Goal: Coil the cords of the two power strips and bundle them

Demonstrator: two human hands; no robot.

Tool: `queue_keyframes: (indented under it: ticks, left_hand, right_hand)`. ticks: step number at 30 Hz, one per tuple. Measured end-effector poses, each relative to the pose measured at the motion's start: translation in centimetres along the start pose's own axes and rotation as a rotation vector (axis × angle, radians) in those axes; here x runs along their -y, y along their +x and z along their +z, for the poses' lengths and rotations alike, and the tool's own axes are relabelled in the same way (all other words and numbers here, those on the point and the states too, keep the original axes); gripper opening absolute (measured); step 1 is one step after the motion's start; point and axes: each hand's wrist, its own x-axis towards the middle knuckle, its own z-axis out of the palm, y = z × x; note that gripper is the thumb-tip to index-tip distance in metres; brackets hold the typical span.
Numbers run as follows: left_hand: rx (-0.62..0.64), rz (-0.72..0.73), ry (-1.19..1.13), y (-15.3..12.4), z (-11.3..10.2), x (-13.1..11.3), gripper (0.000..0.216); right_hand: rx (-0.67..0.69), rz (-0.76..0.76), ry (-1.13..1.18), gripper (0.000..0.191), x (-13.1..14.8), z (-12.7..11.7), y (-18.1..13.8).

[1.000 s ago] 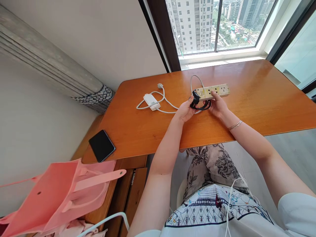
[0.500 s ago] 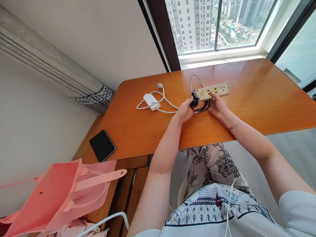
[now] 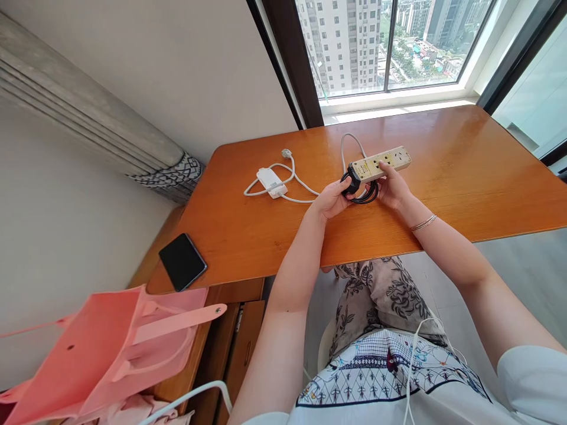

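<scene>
- The left hand (image 3: 330, 199) is closed on a black plug (image 3: 353, 179), fingertips pinched round its body, holding it against the left end of the power strip (image 3: 381, 164). Plug and strip are touching; whether the pins sit in a socket or only rest at the end cannot be made out.
- A coil of black cable (image 3: 367, 193) hangs just below the plug, between the two hands, lying on or just above the table (image 3: 266, 230).
- The power strip lies mid-table, nearer the far edge by the window than the near edge. Its long axis runs left to right, the right end tipped slightly toward the far edge. Its white cord (image 3: 348, 144) loops off from its left end toward the far edge.
- The right hand (image 3: 394, 189) grips the strip from the near side, thumb up on its top face, fingers hidden beneath it. This hand is nearer the strip's middle; the left hand is nearer the plug end.
- Further left, well apart from the hands, a white adapter (image 3: 270, 180) with its white cable (image 3: 295, 180) lies toward the table's left end.
- On the lower cabinet at the table's near-left corner rests a dark phone (image 3: 182, 261); a pink bag (image 3: 106, 348) is cut off at the frame's left edge.
</scene>
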Motion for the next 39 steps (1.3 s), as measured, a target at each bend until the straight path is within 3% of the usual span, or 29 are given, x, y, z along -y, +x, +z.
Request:
queue_keyframes:
  ticks: [5, 16, 28, 39]
  left_hand:
    - [-0.032, 0.047, -0.027, 0.0, 0.4, 0.1, 0.016]
    - [0.107, 0.063, -0.020, -1.0, 1.4, -0.2, 0.012]
    - [0.105, 0.075, 0.079, -1.4, 0.9, -0.1, 0.015]
    - [0.084, 0.086, 0.029, -1.7, 1.8, -0.5, 0.014]
  right_hand:
    - [0.024, -0.023, 0.026, 0.031, 0.0, -0.1, 0.2]
    - [0.033, -0.042, 0.022, 0.038, 0.5, -0.5, 0.7]
    - [0.052, 0.003, -0.022, 0.038, 0.8, -0.3, 0.1]
    - [0.084, 0.020, -0.021, 0.042, 1.1, -0.4, 0.1]
